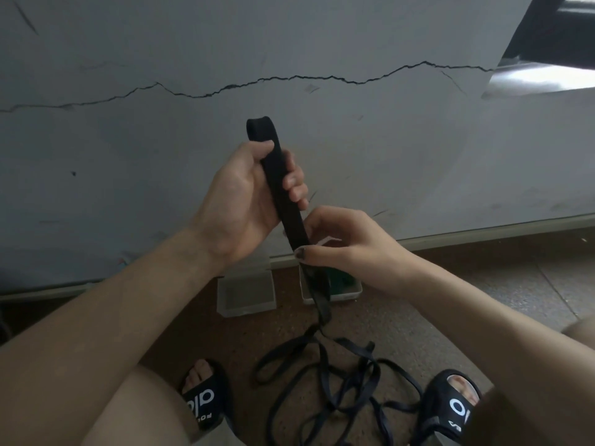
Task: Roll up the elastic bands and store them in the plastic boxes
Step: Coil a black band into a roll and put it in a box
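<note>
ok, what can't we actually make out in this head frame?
- Right plastic box: the right hand and the black elastic band cover most of it; something green inside can't be identified.
- Left plastic box: the left hand hides its back part.
- Band pile on the floor: tangled and cut off by the bottom edge, so the number of bands is unclear.
- Window: cut off by the top right corner.

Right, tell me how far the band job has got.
Done: the right box already holds something green. In hand: the left hand grips a folded black band, and the right hand pinches it lower down. Left: the tangle on the floor; the left box looks empty.
</note>
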